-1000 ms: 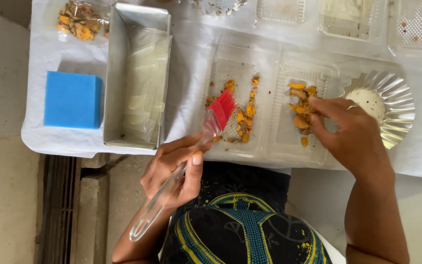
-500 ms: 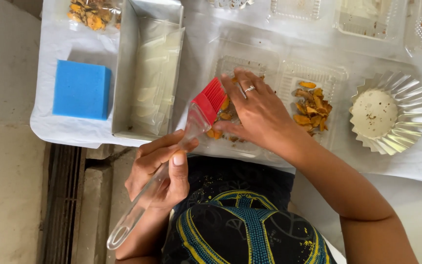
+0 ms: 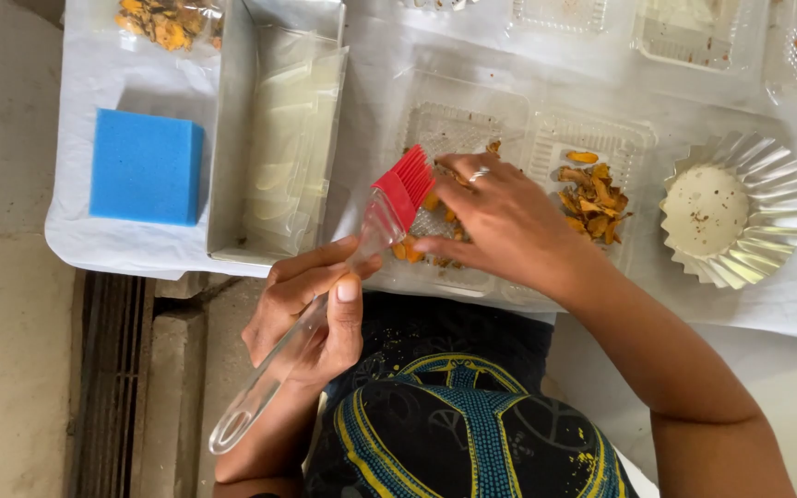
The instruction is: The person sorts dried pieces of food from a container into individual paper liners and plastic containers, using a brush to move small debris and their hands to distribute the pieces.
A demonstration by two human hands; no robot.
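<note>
My left hand [image 3: 311,309] grips the clear handle of a pastry brush with red bristles [image 3: 405,184], held over the left clear plastic tray [image 3: 435,124]. My right hand [image 3: 500,221], with a ring on one finger, reaches into that same tray; its fingers rest on several orange dried pieces [image 3: 406,249] there, and I cannot tell if it pinches one. The clear tray to the right [image 3: 634,138] holds a small heap of orange dried pieces [image 3: 592,198].
A blue foam block [image 3: 145,166] lies at the left beside a long metal tin [image 3: 223,138] with clear bags inside. A fluted foil cup [image 3: 767,184] with a white round inside sits at the right. More clear trays line the far edge.
One second ago my right hand was at the right tray's pieces; it crossed to the left tray beside the bristles. Since half a second ago its fingers have curled down onto the pieces.
</note>
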